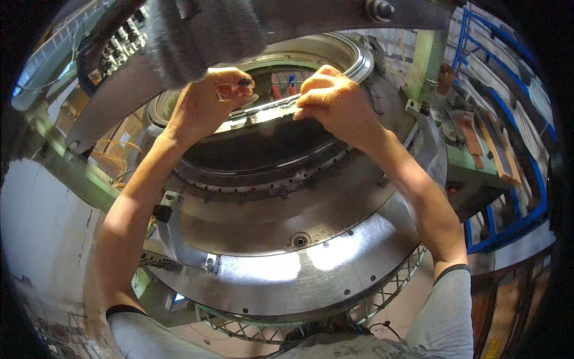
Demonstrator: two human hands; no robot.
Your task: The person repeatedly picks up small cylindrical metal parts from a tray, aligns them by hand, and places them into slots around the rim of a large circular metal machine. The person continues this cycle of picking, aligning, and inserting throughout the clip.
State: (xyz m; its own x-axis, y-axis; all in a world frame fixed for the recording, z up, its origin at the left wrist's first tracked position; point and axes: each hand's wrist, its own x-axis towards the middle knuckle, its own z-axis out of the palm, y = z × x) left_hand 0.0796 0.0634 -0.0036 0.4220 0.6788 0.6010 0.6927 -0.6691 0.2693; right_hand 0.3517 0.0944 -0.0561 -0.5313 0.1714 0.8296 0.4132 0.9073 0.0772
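Note:
A narrow, shiny metal strip (258,117) runs across the opening of a large round metal machine (287,206). At the strip's left part, my left hand (210,100) is closed with curled fingers, and a small dark round end shows at them. The rest of what it holds is hidden. Over the right end of the strip, my right hand (336,103) is pinched, fingertips touching or very close to it. Whatever lies between those fingertips is too small to make out. Two red-handled tools, one partly blue (292,84), appear beyond the strip, between my hands.
A thick dark beam (335,18) with a grey fuzzy wrapping (203,42) crosses above my hands. Green posts (428,66) stand around the machine. At right, a green ledge (478,164) carries wooden and reddish pieces, before a blue rack (505,102). Orange cables (113,157) hang at left.

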